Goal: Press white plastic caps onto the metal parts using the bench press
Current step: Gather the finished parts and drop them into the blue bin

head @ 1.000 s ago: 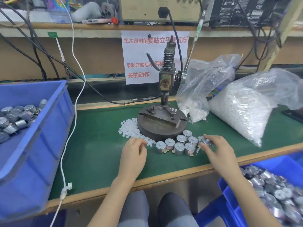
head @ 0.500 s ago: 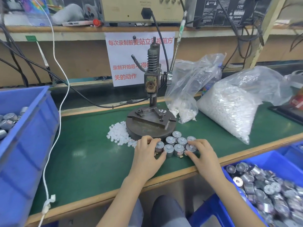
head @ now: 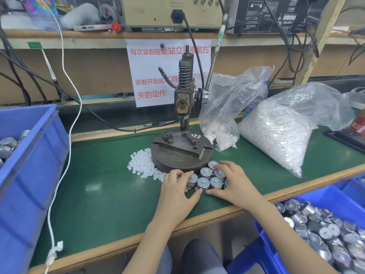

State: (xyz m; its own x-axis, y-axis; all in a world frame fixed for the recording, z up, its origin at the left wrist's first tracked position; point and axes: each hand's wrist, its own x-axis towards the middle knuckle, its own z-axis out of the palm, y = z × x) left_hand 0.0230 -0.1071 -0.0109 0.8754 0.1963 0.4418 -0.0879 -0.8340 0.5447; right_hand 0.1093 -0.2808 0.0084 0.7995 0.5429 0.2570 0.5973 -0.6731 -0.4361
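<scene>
Head view, looking down on a green desk (head: 98,184). A hand press (head: 183,99) stands at centre, with no metal part on its round base. Just in front of the base, a cluster of small metal parts (head: 203,182) stands upright. Whether any already carry caps is too small to tell.

The left grip (head: 175,196), a bare hand, grasps the leftmost part with curled fingers. The right grip (head: 235,186) lies released, its fingers spread over the cluster's right edge.

Loose white caps (head: 144,165) are heaped left of the base, and 2 bags (head: 280,135) hold more.

Likely step: staging parts before pressing. Next, 1 part needs seating on the base under the ram, with a cap on top.
</scene>
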